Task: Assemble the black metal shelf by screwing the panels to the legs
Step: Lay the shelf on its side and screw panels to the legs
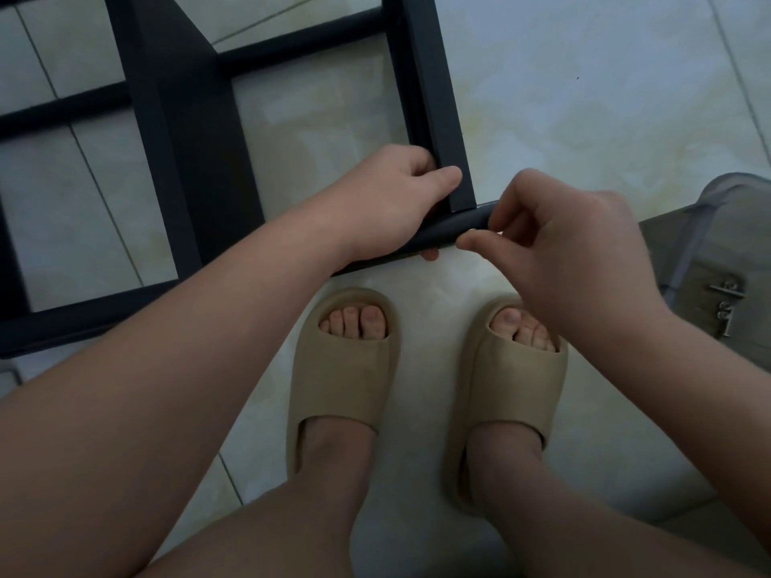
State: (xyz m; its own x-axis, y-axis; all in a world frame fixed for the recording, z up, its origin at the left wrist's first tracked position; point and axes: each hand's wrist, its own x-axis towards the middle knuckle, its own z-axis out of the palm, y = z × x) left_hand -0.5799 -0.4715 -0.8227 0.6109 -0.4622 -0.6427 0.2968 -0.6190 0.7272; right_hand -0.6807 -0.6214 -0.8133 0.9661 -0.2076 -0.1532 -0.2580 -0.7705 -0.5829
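Observation:
The black metal shelf frame [179,131] lies on the tiled floor at upper left, with several crossbars and an angled leg [434,98] running up from its near corner. My left hand [400,202] grips that corner where the leg meets the near rail [454,227], thumb across the leg's end and fingers curled under the rail. My right hand [563,244] sits at the rail's right end, thumb and forefinger pinching a small screw [471,232] against the rail. The joint itself is mostly hidden by both hands.
My two feet in beige slides [346,369] stand on the pale tiles just below the frame. At the right edge a clear plastic container [709,260] holds silver screws and fittings [728,302]. Bare tile floor spreads at upper right.

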